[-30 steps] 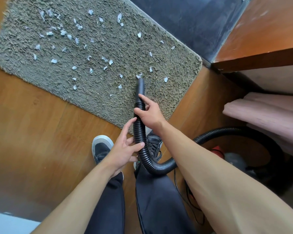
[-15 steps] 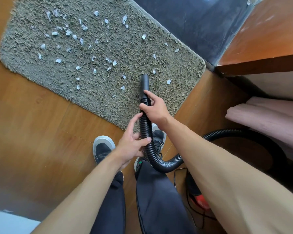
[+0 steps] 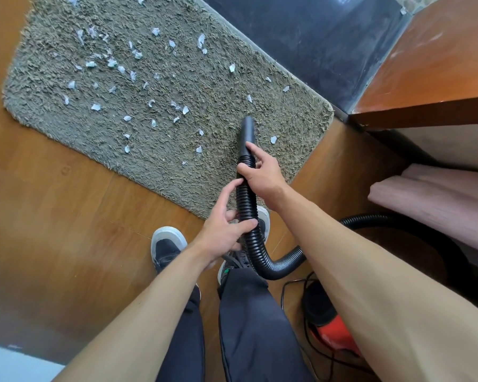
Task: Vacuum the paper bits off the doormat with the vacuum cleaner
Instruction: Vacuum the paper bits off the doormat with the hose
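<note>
A: Where is the black ribbed vacuum hose [image 3: 246, 205]?
B: Its smooth nozzle [image 3: 247, 130] points down at the shaggy grey-green doormat's [image 3: 295, 117] right end; torn white paper bits [image 3: 95, 106] lie scattered mostly left of it.

Looks forward and steeply down from head height through a wide-angle lens, over both forearms [image 3: 138, 312] onto the wooden floor [image 3: 66, 230] and the doormat [image 3: 218, 86] ahead. Sits near the left hand [image 3: 221, 232] and right hand [image 3: 262, 172] on the hose [image 3: 246, 199] at mid-frame, farther from the doormat's upper edge, with shoes [image 3: 167, 244] almost straight below and straight lines bowing toward the borders. Takes in a table [image 3: 425, 64] corner at the upper right.
</note>
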Motion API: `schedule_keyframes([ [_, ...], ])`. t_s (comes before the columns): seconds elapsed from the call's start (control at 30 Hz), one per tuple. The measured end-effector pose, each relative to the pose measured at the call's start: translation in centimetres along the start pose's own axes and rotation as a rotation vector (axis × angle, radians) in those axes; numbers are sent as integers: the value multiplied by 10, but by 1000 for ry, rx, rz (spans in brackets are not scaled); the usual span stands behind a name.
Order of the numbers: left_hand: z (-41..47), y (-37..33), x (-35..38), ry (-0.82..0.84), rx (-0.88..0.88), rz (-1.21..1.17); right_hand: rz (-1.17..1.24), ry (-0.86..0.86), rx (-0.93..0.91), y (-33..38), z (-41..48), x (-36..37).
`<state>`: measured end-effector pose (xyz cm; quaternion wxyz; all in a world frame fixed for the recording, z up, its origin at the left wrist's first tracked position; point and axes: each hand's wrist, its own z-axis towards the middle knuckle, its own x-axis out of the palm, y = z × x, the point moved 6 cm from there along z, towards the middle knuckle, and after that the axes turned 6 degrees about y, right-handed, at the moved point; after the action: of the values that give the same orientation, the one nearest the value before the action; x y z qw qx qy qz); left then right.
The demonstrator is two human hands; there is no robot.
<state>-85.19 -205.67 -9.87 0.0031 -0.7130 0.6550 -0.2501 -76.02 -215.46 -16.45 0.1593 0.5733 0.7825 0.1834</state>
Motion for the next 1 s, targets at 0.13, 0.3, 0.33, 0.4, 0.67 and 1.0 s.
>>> schedule_keyframes([
  [0.13,0,-3,-12,-69,27,-22,-116,55,-30,15,12,19],
  [0.3,1,0,-11,-41,5,-27,-91,75,-3,11,9,15],
  [0.33,1,1,-7,-28,-5,-19,-77,62,5,7,7,10],
  [0.4,1,4,1,0,-27,1,-28,38,10,-2,0,-1],
  [0.67,4,17,37,138,-124,125,202,-140,80,-51,-33,-47],
  [1.0,6,21,50,147,-122,147,247,-202,85,-63,-41,-59],
])
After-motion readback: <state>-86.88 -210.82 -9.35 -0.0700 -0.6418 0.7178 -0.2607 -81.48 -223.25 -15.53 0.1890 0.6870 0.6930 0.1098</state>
